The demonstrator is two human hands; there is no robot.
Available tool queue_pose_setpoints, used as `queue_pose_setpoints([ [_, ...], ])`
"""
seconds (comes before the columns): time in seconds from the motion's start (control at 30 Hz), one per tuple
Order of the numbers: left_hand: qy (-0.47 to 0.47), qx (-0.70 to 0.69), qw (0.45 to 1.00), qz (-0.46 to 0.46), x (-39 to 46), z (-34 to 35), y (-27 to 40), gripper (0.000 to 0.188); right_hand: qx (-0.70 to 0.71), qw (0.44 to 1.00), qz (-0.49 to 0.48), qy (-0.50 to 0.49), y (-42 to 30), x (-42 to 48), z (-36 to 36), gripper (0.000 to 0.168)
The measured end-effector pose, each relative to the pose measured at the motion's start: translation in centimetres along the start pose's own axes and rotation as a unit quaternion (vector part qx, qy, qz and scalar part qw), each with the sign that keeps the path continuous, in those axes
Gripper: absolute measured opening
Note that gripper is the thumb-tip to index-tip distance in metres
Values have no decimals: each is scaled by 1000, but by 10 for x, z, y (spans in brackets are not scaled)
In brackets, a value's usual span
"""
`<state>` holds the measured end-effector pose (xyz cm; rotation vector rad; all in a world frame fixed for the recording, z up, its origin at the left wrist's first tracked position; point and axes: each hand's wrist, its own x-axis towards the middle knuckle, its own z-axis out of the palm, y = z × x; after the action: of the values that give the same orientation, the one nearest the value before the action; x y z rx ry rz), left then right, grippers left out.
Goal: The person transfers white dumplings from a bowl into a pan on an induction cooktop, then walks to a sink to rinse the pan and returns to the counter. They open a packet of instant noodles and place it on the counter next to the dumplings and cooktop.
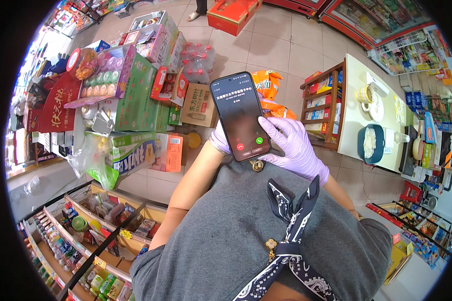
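A smartphone (241,116) is held upright in front of my chest, its screen lit with an incoming call, a red and a green round button near the bottom. My right hand (295,146), in a thin lilac glove, touches the phone's lower right edge with thumb and fingers. Most of my left hand (220,139), gloved too, is hidden behind the phone; whether it grips the phone or something behind it I cannot tell. Orange snack packets (267,84) show beyond the phone, near the hidden fingers. A small ornament (257,165) hangs at the phone's lower end.
Stacked drink and food cartons (135,94) stand at the left, with wrapped bottles (198,60) behind. A white table (352,113) at the right carries a mug and a blue basin. Goods shelves (98,225) line the lower left. A person's foot (193,16) shows at the top.
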<state>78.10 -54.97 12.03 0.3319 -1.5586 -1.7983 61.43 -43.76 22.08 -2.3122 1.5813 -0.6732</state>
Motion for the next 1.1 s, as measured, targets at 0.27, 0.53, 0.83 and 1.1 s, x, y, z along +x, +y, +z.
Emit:
queue_pose_setpoints([
  [0.27,-29,-4,999,17,-5,6,32,44,4,997,-71,26,-3,9,-7,77],
  [0.53,-44,-71,996,39,-5,12,30,44,-52,981,-174,69,0,9,17,45],
  [0.83,2,-139,987,-77,-18,19,18,43,-16,986,16,164,-9,15,4,80],
  [1.1,69,-607,778,-144,-13,35,24,52,252,949,184,50,-42,17,4,120],
])
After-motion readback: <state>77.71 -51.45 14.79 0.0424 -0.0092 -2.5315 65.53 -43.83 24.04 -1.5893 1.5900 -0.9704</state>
